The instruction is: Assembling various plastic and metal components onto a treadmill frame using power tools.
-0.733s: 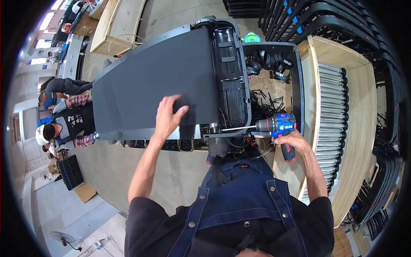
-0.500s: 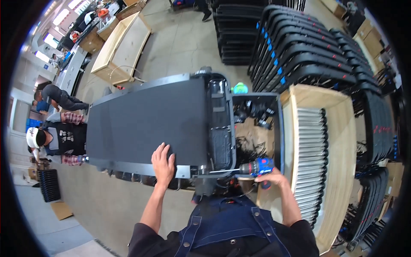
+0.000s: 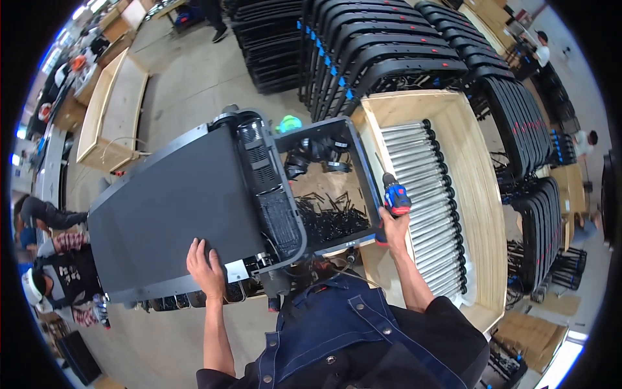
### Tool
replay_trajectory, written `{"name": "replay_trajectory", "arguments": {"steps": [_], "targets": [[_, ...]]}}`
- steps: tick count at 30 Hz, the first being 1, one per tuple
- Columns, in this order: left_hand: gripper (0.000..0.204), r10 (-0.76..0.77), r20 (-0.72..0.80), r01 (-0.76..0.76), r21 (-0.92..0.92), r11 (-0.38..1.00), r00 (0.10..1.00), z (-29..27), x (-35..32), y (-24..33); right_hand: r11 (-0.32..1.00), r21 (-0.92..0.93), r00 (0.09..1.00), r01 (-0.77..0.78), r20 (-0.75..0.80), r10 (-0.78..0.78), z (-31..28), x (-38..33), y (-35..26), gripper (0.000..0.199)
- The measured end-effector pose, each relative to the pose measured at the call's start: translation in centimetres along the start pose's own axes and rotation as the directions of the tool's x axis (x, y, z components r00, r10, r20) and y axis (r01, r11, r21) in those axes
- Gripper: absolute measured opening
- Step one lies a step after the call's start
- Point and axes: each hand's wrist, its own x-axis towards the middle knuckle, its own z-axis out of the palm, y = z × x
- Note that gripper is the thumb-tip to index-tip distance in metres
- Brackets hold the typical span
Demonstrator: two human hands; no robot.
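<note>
Left hand (image 3: 206,267) lies flat and open on the treadmill deck (image 3: 175,214); keep it pressing. Right hand (image 3: 391,223) grips the drill (image 3: 392,201) beside the screw tray (image 3: 330,201); hold it steady.

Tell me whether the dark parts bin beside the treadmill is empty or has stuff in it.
Not empty. The bin holds a heap of small black screws on its floor and black parts at its far end.

There is one blue drill (image 3: 394,198), one dark flat panel (image 3: 172,207) and one open tray of black screws (image 3: 332,217) beside that panel. Two wooden crates (image 3: 483,194) are visible (metal rollers too many to count).
</note>
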Motion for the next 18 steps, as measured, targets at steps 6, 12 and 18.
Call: {"name": "replay_trajectory", "arguments": {"steps": [6, 12, 18], "targets": [[0.036, 0.053, 0.002, -0.053, -0.072, 0.996, 0.999, 2.4, -1.2, 0.0, 0.968, -0.238, 0.996, 0.083, 0.008, -0.084, -1.3, 2.0, 6.2, 0.037], [0.038, 0.018, -0.015, -0.018, -0.043, 0.999, 1.0, -0.2, -1.7, -0.9, 0.847, -0.501, 0.973, 0.179, -0.039, -0.229, 1.6, -0.4, 3.7, 0.057], [0.038, -0.008, -0.058, 0.003, -0.087, 0.996, 0.998, 0.1, -2.0, -2.2, 0.811, -0.56, 0.981, 0.171, 0.023, -0.191, 1.3, -1.5, 6.7, 0.059]]}}
